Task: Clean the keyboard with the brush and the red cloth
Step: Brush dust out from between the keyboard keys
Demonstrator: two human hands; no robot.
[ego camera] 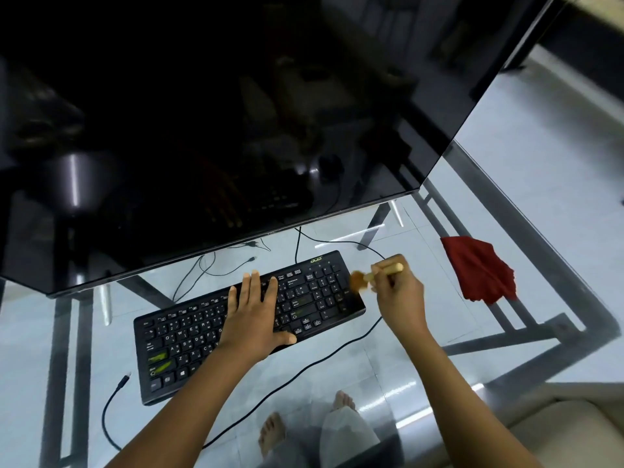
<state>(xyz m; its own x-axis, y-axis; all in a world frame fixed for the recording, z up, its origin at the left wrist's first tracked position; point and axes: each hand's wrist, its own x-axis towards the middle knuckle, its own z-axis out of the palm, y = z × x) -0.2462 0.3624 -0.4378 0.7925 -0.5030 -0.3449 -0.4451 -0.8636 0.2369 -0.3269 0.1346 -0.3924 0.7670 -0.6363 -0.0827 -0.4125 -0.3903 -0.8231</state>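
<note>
A black keyboard lies slanted on the glass table, its right end further from me. My left hand rests flat on its middle keys with the fingers spread, holding nothing. My right hand grips a small brush by its pale wooden handle. The brown bristles are blurred and sit over the keyboard's right edge, by the number pad. A crumpled red cloth lies on the glass to the right of that hand, apart from it.
A large dark monitor leans over the far side of the keyboard. Thin black cables run across the glass around the keyboard. Through the glass show the metal table frame and my bare feet. A beige seat is at bottom right.
</note>
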